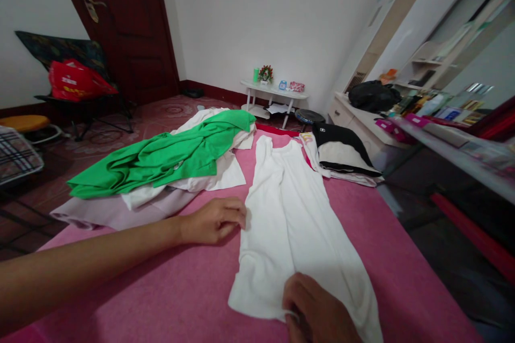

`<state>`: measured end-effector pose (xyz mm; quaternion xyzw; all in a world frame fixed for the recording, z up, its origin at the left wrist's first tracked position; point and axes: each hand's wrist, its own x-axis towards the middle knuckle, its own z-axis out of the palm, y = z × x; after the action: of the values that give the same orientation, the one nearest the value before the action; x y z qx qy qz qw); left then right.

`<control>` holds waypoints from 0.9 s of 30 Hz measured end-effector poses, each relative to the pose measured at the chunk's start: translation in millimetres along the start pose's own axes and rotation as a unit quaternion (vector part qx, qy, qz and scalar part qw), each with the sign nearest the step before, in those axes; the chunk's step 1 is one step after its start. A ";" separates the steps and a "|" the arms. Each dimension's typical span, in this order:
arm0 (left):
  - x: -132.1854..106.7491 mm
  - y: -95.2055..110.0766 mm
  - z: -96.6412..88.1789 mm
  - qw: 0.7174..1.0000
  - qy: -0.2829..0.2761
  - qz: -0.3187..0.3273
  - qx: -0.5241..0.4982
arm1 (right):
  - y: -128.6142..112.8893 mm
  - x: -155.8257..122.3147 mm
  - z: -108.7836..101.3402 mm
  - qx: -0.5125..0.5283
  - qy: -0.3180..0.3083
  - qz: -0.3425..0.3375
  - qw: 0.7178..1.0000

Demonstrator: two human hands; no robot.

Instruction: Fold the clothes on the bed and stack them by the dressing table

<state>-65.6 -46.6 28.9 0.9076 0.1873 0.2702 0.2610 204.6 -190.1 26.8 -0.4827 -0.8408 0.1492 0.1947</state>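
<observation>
A white garment (298, 225) lies flat and lengthwise on the pink bed cover (161, 300). My left hand (213, 220) reaches across from the left, fingers curled and pinching the garment's left edge about midway. My right hand (317, 311) is at the bottom, fingers closed on the garment's near hem. A green garment (169, 155) lies crumpled on white clothes (217, 177) and a pale lilac one (120, 211) at the left.
Folded clothes with a black-and-white piece (341, 153) on top sit at the bed's far right. A small white table (273, 94) stands by the far wall. A dresser (362, 118) and cluttered shelf (442, 128) are right. A chair with a red bag (76, 80) stands left, by a dark door (129, 21).
</observation>
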 end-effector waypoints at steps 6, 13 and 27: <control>-7.5 26.1 6.1 0.996 -0.091 0.004 0.015 | 37.1 47.3 -22.9 0.292 0.054 0.275 0.914; 19.6 8.7 29.2 0.996 -0.032 -0.079 0.005 | 30.0 33.6 -25.4 0.041 0.144 0.115 0.982; 16.1 10.3 30.4 0.996 -0.040 -0.075 -0.038 | 0.4 -4.3 29.0 -0.063 -0.042 -0.065 0.995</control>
<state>-33.1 -58.4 19.3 0.8906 0.2334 0.2205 0.3221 193.2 -195.5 0.3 -0.4320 -0.8854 0.1031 0.1371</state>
